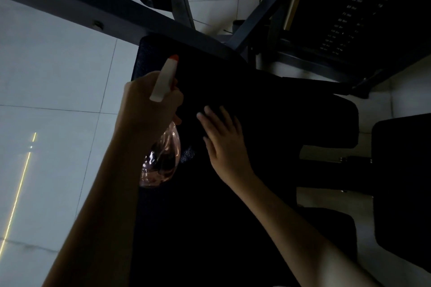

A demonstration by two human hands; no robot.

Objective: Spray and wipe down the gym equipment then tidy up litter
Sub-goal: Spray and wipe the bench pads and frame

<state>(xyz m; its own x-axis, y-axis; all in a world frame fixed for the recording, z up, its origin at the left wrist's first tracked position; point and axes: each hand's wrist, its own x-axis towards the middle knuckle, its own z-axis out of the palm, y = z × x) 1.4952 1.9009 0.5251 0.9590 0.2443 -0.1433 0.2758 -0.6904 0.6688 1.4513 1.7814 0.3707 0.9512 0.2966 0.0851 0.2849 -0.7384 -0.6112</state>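
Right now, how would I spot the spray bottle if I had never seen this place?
Find the long black padded bench running up the middle. At its left edge the left hand grips the spray bottle. It alone is see-through and pinkish, with a white head tipped orange.

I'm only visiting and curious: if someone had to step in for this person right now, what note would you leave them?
Left hand grips the spray bottle, with the nozzle pointing over the black pad.
Right hand lies flat on the pad with straight fingers. It is too dark to tell if a cloth is under it.
Done: unclear how much has been sprayed or wiped.
Left: finish the pad and the rest of the machine, then pick up litter. None is in view.
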